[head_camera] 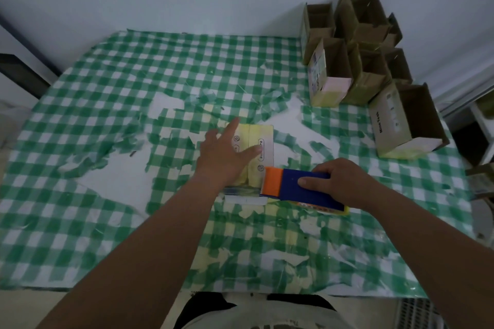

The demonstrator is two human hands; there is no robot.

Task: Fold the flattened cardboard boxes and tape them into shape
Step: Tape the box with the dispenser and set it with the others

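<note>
A small pale yellow cardboard box (pixel 260 133) with printed symbols stands at the middle of the table. My left hand (pixel 226 153) lies flat on its top with straight fingers, pressing it down. My right hand (pixel 340 181) grips a blue tape dispenser (pixel 302 187) with an orange front end (pixel 272 180), held against the box's near right corner. A strip of clear tape (pixel 242 191) shows along the box's near edge.
Several folded, open-topped boxes (pixel 355 48) stand clustered at the table's far right, one larger box (pixel 406 120) nearer. The green checked tablecloth (pixel 107 83) is torn in patches, showing white. A wall runs behind the table.
</note>
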